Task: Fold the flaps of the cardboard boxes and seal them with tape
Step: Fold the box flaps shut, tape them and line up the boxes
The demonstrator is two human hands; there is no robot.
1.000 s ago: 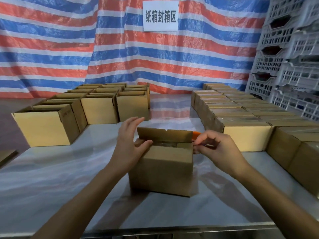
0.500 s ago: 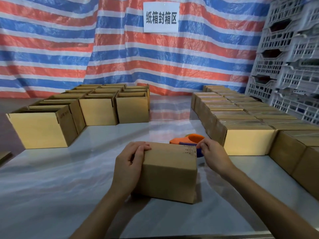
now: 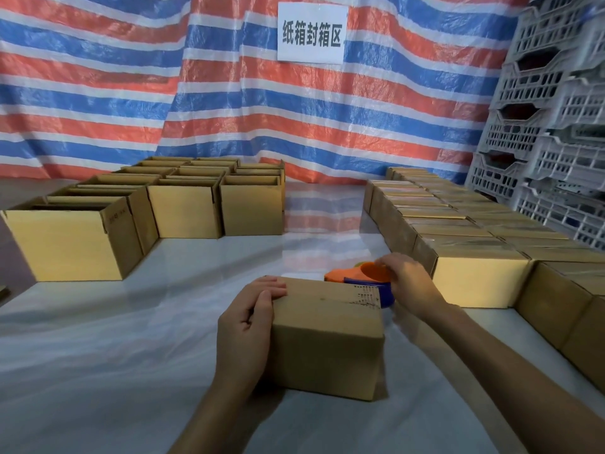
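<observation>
Head view: nearest, a box [image 3: 327, 335] sits on the table [image 3: 114, 339] with its flaps folded down. The left hand [image 3: 247, 326] presses against its left side, fingers [image 3: 273, 290] laid flat over the top edge. Just behind the box's right corner lies an orange-and-blue tape dispenser [image 3: 363, 278]; the right hand [image 3: 409, 283] is curled around its near end, gripping it. Farther left stands a cluster of open boxes [image 3: 186, 211]; to the right, rows of closed boxes [image 3: 458, 231] run back. Behind hangs a striped tarp [image 3: 229, 109] with a sign [image 3: 312, 32], and grey crates [image 3: 556, 109] are stacked at the far right.
</observation>
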